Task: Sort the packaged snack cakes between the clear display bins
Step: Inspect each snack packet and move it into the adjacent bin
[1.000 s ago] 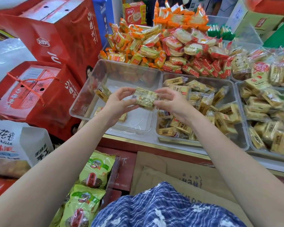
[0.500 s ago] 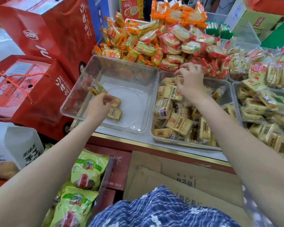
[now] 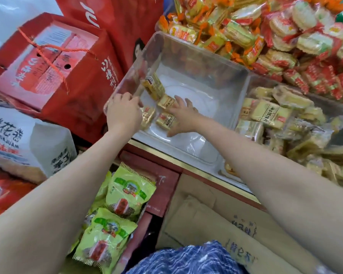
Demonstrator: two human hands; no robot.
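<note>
The left hand (image 3: 123, 113) has its grip curled over the near-left wall of the nearly empty clear bin (image 3: 202, 62). Inside that bin, the right hand (image 3: 181, 115) lies flat with fingers spread and its grip released, touching the snack cakes (image 3: 165, 119) gathered in the bin's left corner. Just right of this bin, a second clear bin (image 3: 325, 101) is heaped with similar cakes.

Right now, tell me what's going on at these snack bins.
A person is sorting yellow-wrapped snack cakes into the nearly empty clear bin. The left hand holds that bin's near-left corner, while the right hand lies flat-fingered over the few cakes inside. The neighbouring bin on the right is full of them.
</note>
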